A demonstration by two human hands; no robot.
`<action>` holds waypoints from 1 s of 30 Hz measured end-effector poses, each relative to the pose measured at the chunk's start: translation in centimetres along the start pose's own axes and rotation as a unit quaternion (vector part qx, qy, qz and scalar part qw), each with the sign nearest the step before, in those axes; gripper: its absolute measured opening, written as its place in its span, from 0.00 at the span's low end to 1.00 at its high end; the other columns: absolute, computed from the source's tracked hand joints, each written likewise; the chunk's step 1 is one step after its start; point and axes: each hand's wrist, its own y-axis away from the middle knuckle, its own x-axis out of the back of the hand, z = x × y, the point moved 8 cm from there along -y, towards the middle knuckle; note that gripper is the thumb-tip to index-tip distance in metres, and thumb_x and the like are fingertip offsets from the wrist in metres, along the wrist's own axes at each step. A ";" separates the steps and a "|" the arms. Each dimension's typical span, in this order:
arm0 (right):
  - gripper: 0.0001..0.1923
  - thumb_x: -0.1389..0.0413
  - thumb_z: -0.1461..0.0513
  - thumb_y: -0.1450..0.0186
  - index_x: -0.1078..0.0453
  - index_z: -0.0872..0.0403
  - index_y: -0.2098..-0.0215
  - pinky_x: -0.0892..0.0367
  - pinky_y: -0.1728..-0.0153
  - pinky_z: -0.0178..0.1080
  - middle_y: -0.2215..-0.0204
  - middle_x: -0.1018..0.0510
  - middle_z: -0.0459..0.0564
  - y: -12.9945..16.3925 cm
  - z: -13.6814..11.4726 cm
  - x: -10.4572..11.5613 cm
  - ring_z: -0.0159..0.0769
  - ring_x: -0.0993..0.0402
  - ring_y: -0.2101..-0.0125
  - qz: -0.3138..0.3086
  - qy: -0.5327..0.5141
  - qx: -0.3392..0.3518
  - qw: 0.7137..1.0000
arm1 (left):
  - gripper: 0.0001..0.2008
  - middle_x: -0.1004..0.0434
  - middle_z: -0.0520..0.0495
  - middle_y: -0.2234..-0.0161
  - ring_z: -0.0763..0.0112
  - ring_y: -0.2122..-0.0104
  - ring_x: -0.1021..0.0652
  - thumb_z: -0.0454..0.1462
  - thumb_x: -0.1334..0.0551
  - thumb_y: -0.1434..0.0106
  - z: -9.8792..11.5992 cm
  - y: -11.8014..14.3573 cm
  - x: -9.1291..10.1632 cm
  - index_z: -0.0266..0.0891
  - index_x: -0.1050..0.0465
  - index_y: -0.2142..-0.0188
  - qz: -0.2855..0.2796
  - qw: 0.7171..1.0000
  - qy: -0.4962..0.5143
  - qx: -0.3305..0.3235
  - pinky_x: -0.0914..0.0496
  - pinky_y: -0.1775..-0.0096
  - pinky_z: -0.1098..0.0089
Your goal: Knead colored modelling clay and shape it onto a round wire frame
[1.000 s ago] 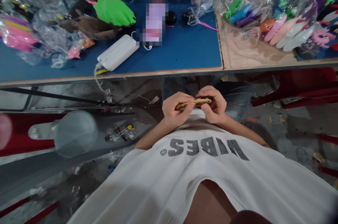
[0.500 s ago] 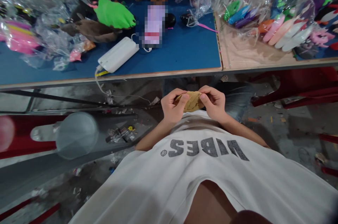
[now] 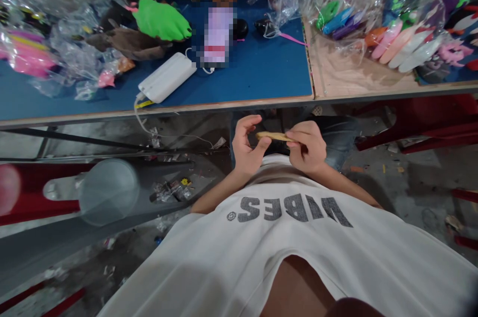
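Note:
A flat, tan piece of what looks like modelling clay (image 3: 274, 136) is seen edge-on above my lap, in front of the table. My right hand (image 3: 308, 145) pinches its right end between thumb and fingers. Around the other end, my left hand (image 3: 248, 147) has its thumb and fingers apart in a C shape. The left thumb tip lies close to the clay; whether it touches I cannot tell.
On the blue tabletop (image 3: 257, 78) lie a white power bank (image 3: 168, 78) with a cable, a blurred-out phone (image 3: 218, 33), a green clay figure (image 3: 162, 19) and several bagged clay shapes. Red stools (image 3: 421, 123) stand at both sides. A clear round container (image 3: 109, 191) is at left.
The clay has turned from its broad face to its thin edge. My left hand has let go and spread its fingers; my right hand keeps its pinch.

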 end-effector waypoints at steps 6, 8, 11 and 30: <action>0.10 0.27 0.61 0.34 0.17 0.44 0.55 0.19 0.60 0.43 0.53 0.12 0.45 2.1 -2.8 -2.4 0.39 0.16 0.52 -0.111 0.112 0.247 0.956 | 0.49 0.14 0.36 0.47 0.48 0.45 0.16 0.78 0.51 0.35 -2.6 1.7 -3.3 0.44 0.21 0.40 -0.067 0.897 0.292 0.325 0.17 0.53 0.54; 0.13 0.28 0.55 0.31 0.18 0.45 0.49 0.18 0.58 0.44 0.52 0.12 0.46 2.7 -2.5 -3.6 0.40 0.15 0.50 -0.175 0.087 0.227 0.954 | 0.51 0.13 0.37 0.48 0.48 0.45 0.15 0.79 0.52 0.37 -2.1 1.5 -3.7 0.45 0.22 0.38 -0.064 0.865 0.346 0.358 0.16 0.54 0.53; 0.27 0.38 0.42 0.26 0.23 0.45 0.36 0.17 0.52 0.49 0.49 0.13 0.50 2.0 -1.6 -3.1 0.45 0.15 0.47 -0.150 0.049 0.133 0.979 | 0.48 0.15 0.41 0.39 0.46 0.35 0.20 0.76 0.52 0.32 -0.9 0.9 -3.5 0.48 0.25 0.33 -0.036 0.849 0.395 0.349 0.18 0.41 0.49; 0.55 0.41 0.21 0.43 0.29 0.40 0.28 0.55 0.21 0.74 0.22 0.34 0.54 1.2 2.1 -6.5 0.70 0.59 0.17 -0.314 0.017 -0.180 0.932 | 0.52 0.15 0.37 0.43 0.49 0.29 0.24 0.77 0.63 0.32 -1.7 2.3 -4.4 0.45 0.22 0.42 -0.170 0.919 0.271 0.230 0.19 0.41 0.49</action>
